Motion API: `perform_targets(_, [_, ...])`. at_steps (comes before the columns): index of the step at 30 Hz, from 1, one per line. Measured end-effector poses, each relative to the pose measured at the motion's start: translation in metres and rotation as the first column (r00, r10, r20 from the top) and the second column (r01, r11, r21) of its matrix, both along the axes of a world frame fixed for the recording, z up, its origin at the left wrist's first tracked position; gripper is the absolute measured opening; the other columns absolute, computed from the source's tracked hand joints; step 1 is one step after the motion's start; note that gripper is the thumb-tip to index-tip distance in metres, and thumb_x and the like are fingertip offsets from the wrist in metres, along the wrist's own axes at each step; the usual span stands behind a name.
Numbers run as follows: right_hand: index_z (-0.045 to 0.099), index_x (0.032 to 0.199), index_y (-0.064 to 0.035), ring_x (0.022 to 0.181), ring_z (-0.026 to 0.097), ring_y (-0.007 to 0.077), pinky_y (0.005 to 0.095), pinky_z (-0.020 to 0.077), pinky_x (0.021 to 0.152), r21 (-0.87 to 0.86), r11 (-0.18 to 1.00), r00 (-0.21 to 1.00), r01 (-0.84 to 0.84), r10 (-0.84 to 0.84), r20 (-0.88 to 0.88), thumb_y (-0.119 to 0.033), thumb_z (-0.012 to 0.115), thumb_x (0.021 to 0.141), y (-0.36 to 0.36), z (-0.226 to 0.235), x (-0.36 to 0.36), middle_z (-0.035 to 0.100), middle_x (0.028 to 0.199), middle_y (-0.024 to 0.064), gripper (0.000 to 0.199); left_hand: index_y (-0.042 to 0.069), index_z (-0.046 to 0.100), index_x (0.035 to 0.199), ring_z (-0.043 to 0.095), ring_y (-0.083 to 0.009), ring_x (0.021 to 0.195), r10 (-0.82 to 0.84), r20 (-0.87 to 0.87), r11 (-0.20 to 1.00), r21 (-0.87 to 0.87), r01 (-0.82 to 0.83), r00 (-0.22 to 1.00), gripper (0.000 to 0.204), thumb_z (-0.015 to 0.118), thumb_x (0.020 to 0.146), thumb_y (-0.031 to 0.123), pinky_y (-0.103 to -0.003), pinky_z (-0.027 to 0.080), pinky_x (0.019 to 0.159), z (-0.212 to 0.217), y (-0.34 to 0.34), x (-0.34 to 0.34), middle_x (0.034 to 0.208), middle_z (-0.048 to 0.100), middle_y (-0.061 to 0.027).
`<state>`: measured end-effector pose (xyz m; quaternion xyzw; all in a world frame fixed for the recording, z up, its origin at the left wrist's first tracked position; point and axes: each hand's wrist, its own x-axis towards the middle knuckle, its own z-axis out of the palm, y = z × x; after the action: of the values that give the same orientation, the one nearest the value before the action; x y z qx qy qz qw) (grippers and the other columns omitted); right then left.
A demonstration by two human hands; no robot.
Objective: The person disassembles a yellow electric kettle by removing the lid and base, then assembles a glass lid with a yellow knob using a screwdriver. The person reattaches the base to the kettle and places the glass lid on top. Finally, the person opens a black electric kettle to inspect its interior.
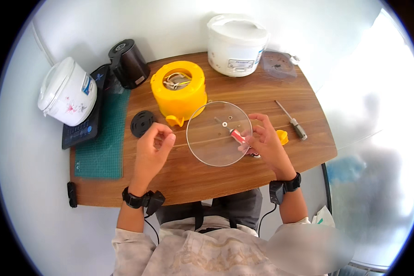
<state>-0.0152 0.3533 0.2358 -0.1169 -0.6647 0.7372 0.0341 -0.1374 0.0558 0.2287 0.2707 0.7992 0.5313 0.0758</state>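
A round clear glass lid (204, 142) with a thin metal rim is held up over the table by my right hand (267, 140), whose fingers and thumb grip its right edge. Through the glass, a red and white tube-like object (237, 135) and several small washers and bits show. My left hand (152, 149) hovers left of the lid, not touching it. Its fingers are curled with the thumb tip close to the index finger; anything between them is too small to make out. Just behind it lies a black slotted disc (142, 123).
A yellow appliance housing (179, 94) with exposed wires stands behind the lid. Right of my right hand are a yellow piece (282, 136) and a screwdriver (293, 122). White cookers (237, 50), a black kettle (129, 64) and a green mat (103, 142) surround the work area.
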Motion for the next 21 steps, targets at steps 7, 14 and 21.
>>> perform_targets(7, [0.035,0.139,-0.0072,0.089,0.072,0.0188,0.0275,0.0604,0.071,0.003,0.987,0.987,-0.16,0.16,0.021,0.007,0.053,0.096,-0.036,-0.022,-0.007,0.063,0.11,0.011,0.048,0.008,0.046,0.133,0.068,-0.0258,0.109,-0.242,0.683,0.933,0.359,-0.027,0.689,0.042,0.048,0.105,0.04,-0.036,0.058,0.085,-0.027,-0.024,0.017,0.126,0.065,-0.0189])
perform_targets(14, [0.038,0.134,-0.006,0.087,0.072,0.0173,0.0265,0.0593,0.07,0.017,0.971,0.972,-0.237,0.237,-0.002,0.009,0.053,0.095,-0.06,-0.048,-0.004,0.064,0.109,0.01,0.045,0.012,0.051,0.122,0.065,-0.0345,0.119,-0.326,0.795,0.795,0.523,-0.306,0.512,0.023,0.055,0.103,0.025,-0.041,0.057,0.094,-0.068,-0.011,0.047,0.133,0.061,-0.0253])
perform_targets(21, [0.047,0.125,-0.0059,0.073,0.069,0.0232,0.0347,0.0545,0.063,0.534,0.833,0.985,-0.143,0.171,-0.004,-0.002,0.063,0.09,-0.059,-0.05,-0.012,0.063,0.1,0.0128,0.039,0.011,0.052,0.12,0.063,-0.0371,0.122,-0.301,0.803,0.786,0.515,-0.343,0.514,0.018,0.054,0.104,0.019,-0.044,0.056,0.097,-0.07,-0.004,0.044,0.134,0.059,-0.03])
